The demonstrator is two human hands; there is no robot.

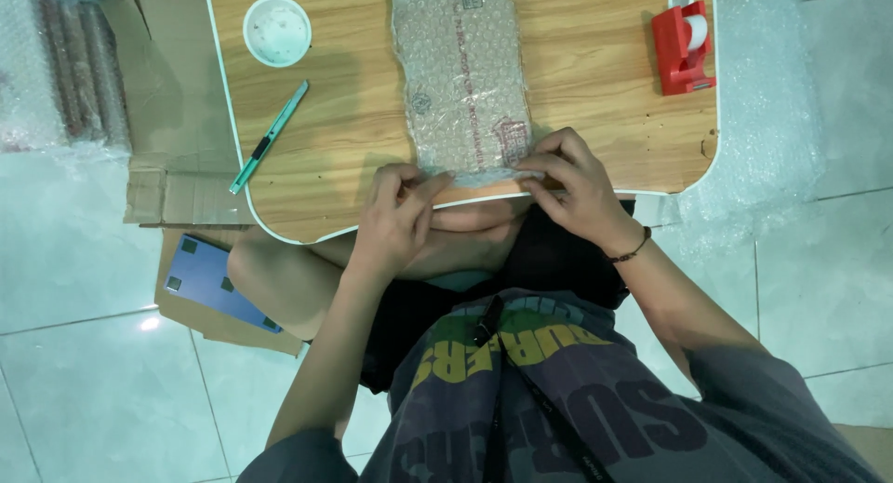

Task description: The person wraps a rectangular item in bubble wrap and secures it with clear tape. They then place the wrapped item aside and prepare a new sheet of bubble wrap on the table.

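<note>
A long strip of clear bubble wrap (pixel 462 73) lies down the middle of a small wooden lap table (pixel 595 64). Something with red print shows through the wrap, and I cannot tell what it is. My left hand (pixel 395 221) pinches the near end of the wrap at the table's front edge. My right hand (pixel 569 187), with a dark cord bracelet at the wrist, presses and grips the same end from the right side. Both hands meet at the wrap's folded near edge.
A white round lid (pixel 277 30) and a teal utility knife (pixel 270 136) lie on the table's left part. A red tape dispenser (pixel 683 44) stands at the far right. Flattened cardboard (pixel 172 181), a blue sheet (pixel 212 283) and more bubble wrap (pixel 772 120) lie on the tiled floor.
</note>
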